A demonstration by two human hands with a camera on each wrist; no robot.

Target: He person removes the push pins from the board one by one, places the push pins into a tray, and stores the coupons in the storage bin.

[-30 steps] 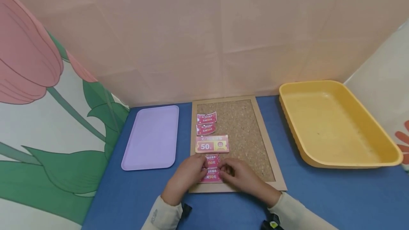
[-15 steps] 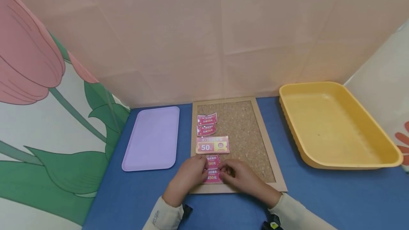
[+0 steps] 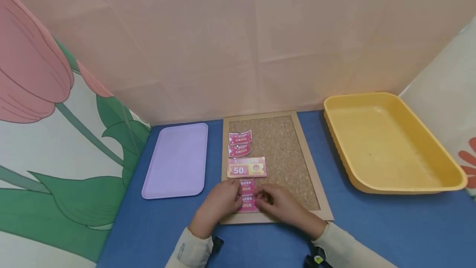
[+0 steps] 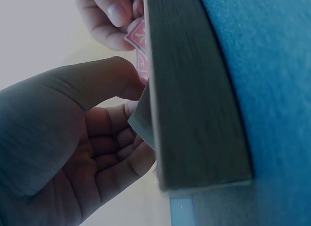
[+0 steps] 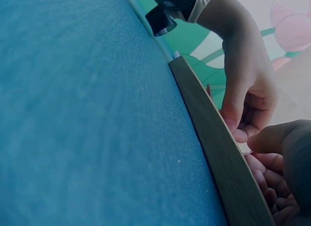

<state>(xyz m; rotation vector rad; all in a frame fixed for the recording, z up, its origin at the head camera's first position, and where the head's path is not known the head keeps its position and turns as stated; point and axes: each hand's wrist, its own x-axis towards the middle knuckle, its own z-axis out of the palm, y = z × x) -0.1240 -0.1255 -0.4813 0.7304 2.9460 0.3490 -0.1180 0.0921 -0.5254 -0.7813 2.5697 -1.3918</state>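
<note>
Two pink paper coupons [image 3: 248, 204] with yellow and white print lie one above the other at the lower left of a wood-framed cork board [image 3: 284, 148]. My left hand [image 3: 218, 201] pinches the left edge of the paper. In the left wrist view a pale corner [image 4: 142, 121] stands raised between its thumb and fingers. From the other side my right hand [image 3: 281, 205] holds the right edge between thumb and fingers, as the right wrist view also shows. My hands hide both ends of the coupons. Which of the two each hand grips, I cannot tell.
Higher on the board are a larger pink-and-yellow coupon [image 3: 247, 167] and two small, slightly curled pink ones [image 3: 239, 144]. A purple tray [image 3: 176, 160] lies left of the board, a deep yellow tray [image 3: 390, 148] to its right. Blue cloth [image 3: 256, 247] covers the table.
</note>
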